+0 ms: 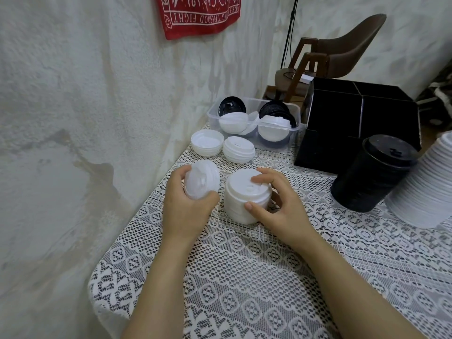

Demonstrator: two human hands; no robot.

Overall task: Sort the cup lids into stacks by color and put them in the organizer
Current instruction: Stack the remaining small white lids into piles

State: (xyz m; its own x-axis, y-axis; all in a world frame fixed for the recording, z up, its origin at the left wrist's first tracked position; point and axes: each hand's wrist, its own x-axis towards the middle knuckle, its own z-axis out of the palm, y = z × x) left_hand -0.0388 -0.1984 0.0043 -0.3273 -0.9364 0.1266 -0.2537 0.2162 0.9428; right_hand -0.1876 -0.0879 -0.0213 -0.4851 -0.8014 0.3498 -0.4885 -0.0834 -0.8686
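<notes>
Working at the near left corner of a table under a lace cloth (244, 277), hard by a rough plaster wall (73, 118) on the left. Bare cloth toward the viewer, around both forearms. Tighter farther back: a short white stack lying rim-up (207, 144), another dome-up (238, 149) just beside it, a clear bin (212, 118) of mixed black and white lids behind them, the black organizer (354, 113) just right of the bin. To the right, a black lid stack (374, 172) and, cut by the frame's edge, a tall white stack (425, 187) close against it.

High on the wall, a red cloth (200, 15) with white lettering, inverted; "GOOD FIGHT" legible, the rest cropped.

Left hand (188, 209): fingers and thumb curled round a few nested white lids (201, 179), held tilted, just left of the standing white stack (242, 199). Right hand (276, 206) on that stack: thumb pressed to its near side, index finger flat on the top lid, remaining fingers wrapped behind.
</notes>
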